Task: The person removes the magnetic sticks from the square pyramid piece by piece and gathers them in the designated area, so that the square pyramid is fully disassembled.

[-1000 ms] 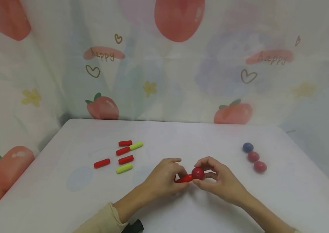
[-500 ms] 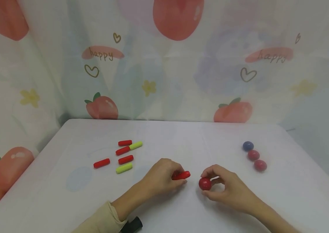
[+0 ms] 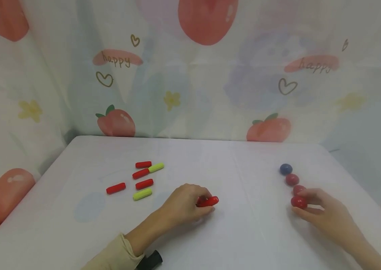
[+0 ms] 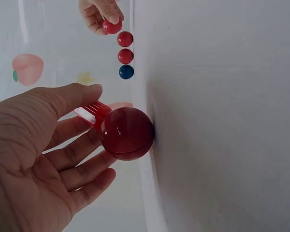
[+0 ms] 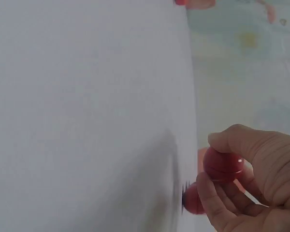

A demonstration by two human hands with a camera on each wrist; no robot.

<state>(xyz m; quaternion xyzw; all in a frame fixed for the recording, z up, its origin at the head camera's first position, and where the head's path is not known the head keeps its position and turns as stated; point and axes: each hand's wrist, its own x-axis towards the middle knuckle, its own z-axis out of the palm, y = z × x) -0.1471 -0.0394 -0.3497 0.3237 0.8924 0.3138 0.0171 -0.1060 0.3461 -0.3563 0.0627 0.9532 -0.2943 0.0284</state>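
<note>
My left hand (image 3: pixel 187 202) grips a short red stick (image 3: pixel 208 201) at the middle of the table, its free end pointing right. In the left wrist view, a red ball (image 4: pixel 127 133) sits at the near end of that stick, close to the tabletop; in the head view the hand mostly hides it. On the right, my right hand (image 3: pixel 328 215) pinches another red ball (image 3: pixel 299 202) between thumb and fingers. This ball is at the near end of a slanting row of two red balls (image 3: pixel 292 179) and a blue ball (image 3: pixel 286 169), overlapping the nearest one in the head view.
Left of my left hand lie several red sticks (image 3: pixel 116 188) and a yellow-green stick (image 3: pixel 142 194). Another yellow-green stick (image 3: pixel 156 167) meets a red stick (image 3: pixel 141 173) end to end. A black cylinder (image 3: pixel 152 259) shows by the left cuff. Printed cloth (image 3: pixel 197 93) hangs behind the white table (image 3: pixel 244 168).
My right hand has drawn its red ball away from the end of the stick and carried it right to the row of balls. My left hand has stayed nearly in place with the stick.
</note>
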